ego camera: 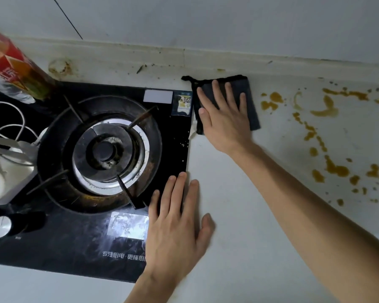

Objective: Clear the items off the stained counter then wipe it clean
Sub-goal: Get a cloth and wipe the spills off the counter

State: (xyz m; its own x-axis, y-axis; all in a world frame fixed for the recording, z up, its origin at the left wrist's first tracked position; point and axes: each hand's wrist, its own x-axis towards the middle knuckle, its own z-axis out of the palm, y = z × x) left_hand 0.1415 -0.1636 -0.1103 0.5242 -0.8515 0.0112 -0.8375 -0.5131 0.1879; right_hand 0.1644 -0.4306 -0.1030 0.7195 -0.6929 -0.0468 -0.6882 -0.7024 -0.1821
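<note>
We're wiping now; our right hand (223,114) lies flat, fingers straight, pressing the dark cloth (249,101) onto the counter (239,204) by the back wall; our left hand (177,217) is flat too, holding nothing, resting across the hob (74,237) edge & counter, nearer us. The stains (328,162) lie right of the cloth, well apart, strung back-to-front; right hand's closer, so we'd sweep rightward.

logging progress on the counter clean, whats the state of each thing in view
cloth: folded, flat on counter beside the stove
right hand: pressing the cloth, fingers straight
left hand: flat across the stove edge
counter: brown stains at right
stove: burner unlit
oil bottle: at the stove's far left corner
</note>
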